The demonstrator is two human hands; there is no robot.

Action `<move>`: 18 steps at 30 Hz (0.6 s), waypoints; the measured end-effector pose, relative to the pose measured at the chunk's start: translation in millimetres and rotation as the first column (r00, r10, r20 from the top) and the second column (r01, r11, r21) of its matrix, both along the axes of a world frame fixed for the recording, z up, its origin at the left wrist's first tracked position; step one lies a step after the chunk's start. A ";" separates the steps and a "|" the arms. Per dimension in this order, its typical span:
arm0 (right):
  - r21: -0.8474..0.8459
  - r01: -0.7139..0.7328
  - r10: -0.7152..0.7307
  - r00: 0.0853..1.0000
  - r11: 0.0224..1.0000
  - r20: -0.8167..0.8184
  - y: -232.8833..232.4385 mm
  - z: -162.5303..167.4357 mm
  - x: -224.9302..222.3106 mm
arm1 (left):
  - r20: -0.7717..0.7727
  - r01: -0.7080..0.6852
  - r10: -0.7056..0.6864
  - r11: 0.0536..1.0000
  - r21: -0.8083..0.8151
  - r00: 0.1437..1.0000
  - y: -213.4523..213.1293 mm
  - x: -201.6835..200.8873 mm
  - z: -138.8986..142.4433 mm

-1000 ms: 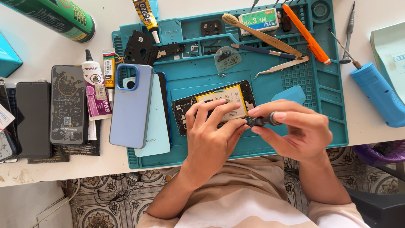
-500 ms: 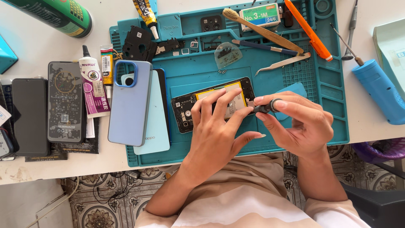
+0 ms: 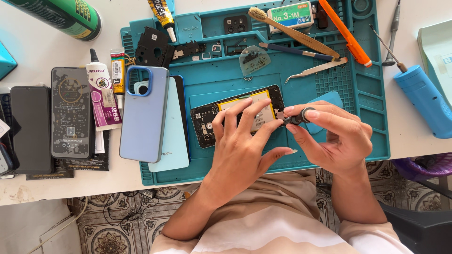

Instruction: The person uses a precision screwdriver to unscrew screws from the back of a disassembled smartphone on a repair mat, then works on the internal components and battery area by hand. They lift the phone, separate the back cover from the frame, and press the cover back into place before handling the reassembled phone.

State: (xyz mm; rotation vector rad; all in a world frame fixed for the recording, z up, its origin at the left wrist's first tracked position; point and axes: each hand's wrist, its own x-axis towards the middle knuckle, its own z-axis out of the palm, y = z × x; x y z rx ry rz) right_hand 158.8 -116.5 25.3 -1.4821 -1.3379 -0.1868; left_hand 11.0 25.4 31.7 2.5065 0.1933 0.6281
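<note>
- Our left hand presses flat on the opened phone, as before; holds nothing
- Our right hand has brought the pinched screwdriver lower; tip now at the phone's edge

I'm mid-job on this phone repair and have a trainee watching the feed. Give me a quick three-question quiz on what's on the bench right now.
1. True or false: the left hand rests its fingers on the opened phone on the teal work mat.
2. Which tool does the right hand hold against the phone? A) the small dark screwdriver B) the metal tweezers C) the wooden brush
3. What lies just left of the opened phone, overlapping the mat's left edge?

Key
1. True.
2. A; the tweezers and brush lie unused at the top of the mat.
3. A light blue phone case, on top of a pale teal back cover.
</note>
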 end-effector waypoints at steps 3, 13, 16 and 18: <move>-0.001 0.000 0.000 1.000 1.000 0.004 -4.6 -2.2 -4.5 | -0.001 0.000 0.000 1.000 0.002 1.000 -4.1 -5.5 -1.6; 0.010 -0.026 0.025 1.000 1.000 0.016 -0.4 0.4 3.3 | -0.001 -0.002 0.002 1.000 -0.002 1.000 -1.1 0.7 -0.2; 0.009 -0.035 0.035 0.999 0.999 0.013 1.2 2.1 4.5 | -0.001 -0.002 0.002 1.000 -0.005 1.000 0.0 2.1 0.2; 0.001 -0.039 0.039 0.999 0.999 0.024 3.0 3.4 5.3 | 0.001 -0.003 0.003 1.000 -0.003 1.000 2.3 3.6 1.0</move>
